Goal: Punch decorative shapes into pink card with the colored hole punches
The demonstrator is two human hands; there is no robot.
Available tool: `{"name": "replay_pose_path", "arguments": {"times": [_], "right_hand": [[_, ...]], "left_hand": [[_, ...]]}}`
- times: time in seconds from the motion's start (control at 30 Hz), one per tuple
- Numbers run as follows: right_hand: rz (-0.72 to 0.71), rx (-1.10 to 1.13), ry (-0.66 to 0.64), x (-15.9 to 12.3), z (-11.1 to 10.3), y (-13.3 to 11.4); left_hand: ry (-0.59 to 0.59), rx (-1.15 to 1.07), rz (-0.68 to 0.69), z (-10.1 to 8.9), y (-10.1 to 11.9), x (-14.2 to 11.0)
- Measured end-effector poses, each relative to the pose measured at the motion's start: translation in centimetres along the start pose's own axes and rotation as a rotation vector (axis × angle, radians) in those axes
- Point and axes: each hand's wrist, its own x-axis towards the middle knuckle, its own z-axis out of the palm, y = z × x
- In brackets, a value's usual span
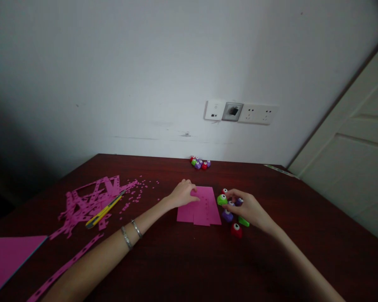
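Over the upper left of a small stack of pink paper pieces (pixel 203 209), my left hand (pixel 182 193) rests with thumb and fingers apart and nothing held. Faint small marks run down the middle of the paper. Just right of it, my right hand (pixel 247 206) pinches a green craft punch (pixel 222 199) with a white round button between thumb and fingers. Beneath and around that hand lie more punches: a purple punch (pixel 227 216), a red punch (pixel 236 230) and a green one (pixel 243 221), some partly hidden by the fingers.
Pink paper scraps (pixel 88 203) are heaped at the left, with a yellow utility knife (pixel 105 209) on them and tiny cut-outs (pixel 134 197) scattered beside. Larger pink sheets (pixel 12 260) lie front left. Several more punches (pixel 200 162) sit near the wall. A thin strip (pixel 281 170) lies back right.
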Motion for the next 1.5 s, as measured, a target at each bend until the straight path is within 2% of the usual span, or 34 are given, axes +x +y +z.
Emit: {"name": "replay_pose_path", "arguments": {"times": [0.33, 0.67, 0.93, 1.17, 1.5], "right_hand": [[-0.027, 0.010, -0.046, -0.1, 0.9, 0.0], [-0.034, -0.003, -0.070, 0.0, 1.5, 0.4], [-0.053, -0.112, -0.045, -0.3, 2.0, -0.4], [0.039, -0.130, -0.028, 0.0, 2.7, -0.5], [0.010, -0.046, -0.034, -0.7, 3.6, -1.4]], "left_hand": [[-0.065, -0.093, -0.027, 0.6, -0.8, 0.3], [-0.016, -0.168, -0.076, 1.5, -1.0, 0.8], [-0.052, -0.570, -0.192, 0.1, -0.7, 1.0], [-0.037, -0.781, -0.187, -1.8, -2.1, 1.3], [-0.041, -0.854, -0.197, -2.6, -2.4, 1.0]]}}
